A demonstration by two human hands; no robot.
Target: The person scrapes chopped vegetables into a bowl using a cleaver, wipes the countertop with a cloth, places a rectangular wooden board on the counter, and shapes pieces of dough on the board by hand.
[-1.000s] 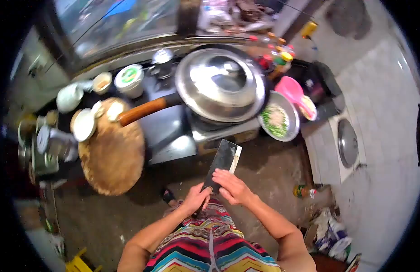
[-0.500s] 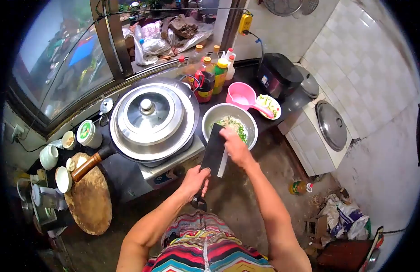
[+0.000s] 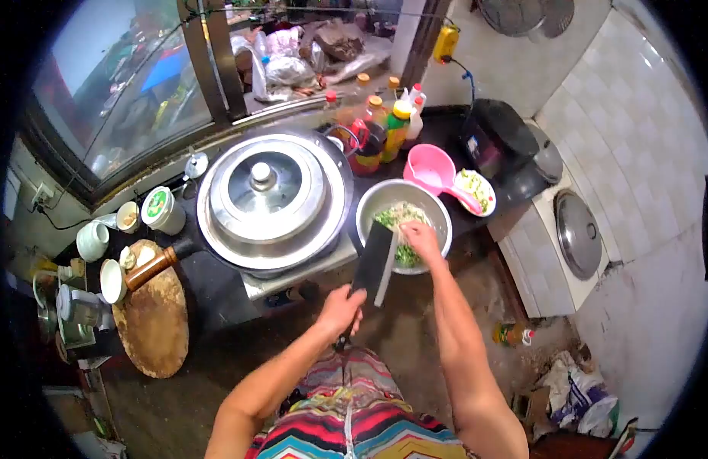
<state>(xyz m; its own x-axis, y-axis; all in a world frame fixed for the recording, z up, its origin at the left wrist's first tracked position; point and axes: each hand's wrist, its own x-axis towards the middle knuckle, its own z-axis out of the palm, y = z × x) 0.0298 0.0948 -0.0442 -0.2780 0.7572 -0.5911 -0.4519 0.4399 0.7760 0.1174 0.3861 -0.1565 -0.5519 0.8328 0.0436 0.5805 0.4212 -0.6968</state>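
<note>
Left hand [image 3: 343, 310]: wrapped round cleaver [image 3: 375, 256] | extending forward over bowl [image 3: 437, 217] | right hand [image 3: 422, 240]: curled, hold unclear

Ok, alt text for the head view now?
A person's left hand holds a cleaver, the right hand beside it over a metal bowl of chopped greens. Left of the bowl are a large metal lid and a wooden board.

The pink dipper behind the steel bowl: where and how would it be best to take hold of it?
I would grip the handle of the pink dipper, coming from the near right and slightly above. It sticks out that way from the rounder, wider cup and looks narrow enough to close fingers around. It crosses the white dish, so lifting first seems safer.
</note>
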